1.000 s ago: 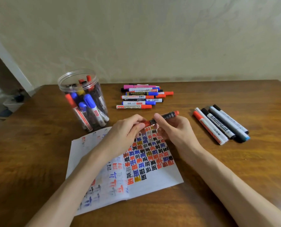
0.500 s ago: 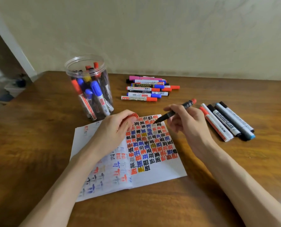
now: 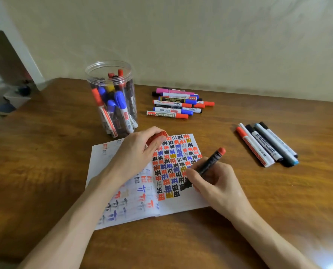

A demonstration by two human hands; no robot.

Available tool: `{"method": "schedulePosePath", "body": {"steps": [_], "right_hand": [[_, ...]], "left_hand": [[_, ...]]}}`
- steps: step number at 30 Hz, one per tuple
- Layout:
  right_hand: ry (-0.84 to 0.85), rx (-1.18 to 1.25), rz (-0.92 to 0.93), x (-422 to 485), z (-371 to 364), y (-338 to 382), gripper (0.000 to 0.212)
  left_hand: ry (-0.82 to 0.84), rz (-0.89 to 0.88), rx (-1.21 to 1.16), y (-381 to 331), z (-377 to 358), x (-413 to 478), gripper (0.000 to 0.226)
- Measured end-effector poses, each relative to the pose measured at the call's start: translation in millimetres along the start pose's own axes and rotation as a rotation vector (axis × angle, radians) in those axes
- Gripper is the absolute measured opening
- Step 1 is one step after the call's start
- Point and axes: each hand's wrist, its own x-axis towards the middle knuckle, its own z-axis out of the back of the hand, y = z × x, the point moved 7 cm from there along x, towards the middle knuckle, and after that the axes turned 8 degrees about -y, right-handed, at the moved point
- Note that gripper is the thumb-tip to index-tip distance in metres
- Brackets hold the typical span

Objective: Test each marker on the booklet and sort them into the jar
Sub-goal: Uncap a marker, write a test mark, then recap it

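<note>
Two hands | right hand (image 3: 217,184) pinches marker (image 3: 210,164), tip on booklet (image 3: 181,207) | left hand (image 3: 135,151) grips red cap (image 3: 158,136)

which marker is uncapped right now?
The dark marker with the red end, gripped in the right hand, tip on the booklet. The red cap sits in the left hand; the loose markers beyond wear theirs.

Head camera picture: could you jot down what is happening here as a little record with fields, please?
booklet: open, pages full of coloured test marks
right hand: grips a black marker, tip down on the right page
left hand: holds a red cap, rests on the booklet
jar: clear, upright, lid off, holds many markers
marker pile: behind the booklet, on the table
marker row: right of the booklet, side by side
</note>
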Motion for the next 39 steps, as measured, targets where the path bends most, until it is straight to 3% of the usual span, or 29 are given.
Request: {"method": "schedulePosePath", "body": {"steps": [16,39], "right_hand": [[-0.048,-0.166,0.094,-3.2,1.8,-3.8,0.016],[-0.049,-0.147,0.123,-2.4,2.9,-1.8,0.023]], "left_hand": [[-0.015,-0.021,0.014,1.0,4.4,1.0,0.042],[-0.015,-0.037,0.024,-3.3,4.9,0.5,0.041]]}}
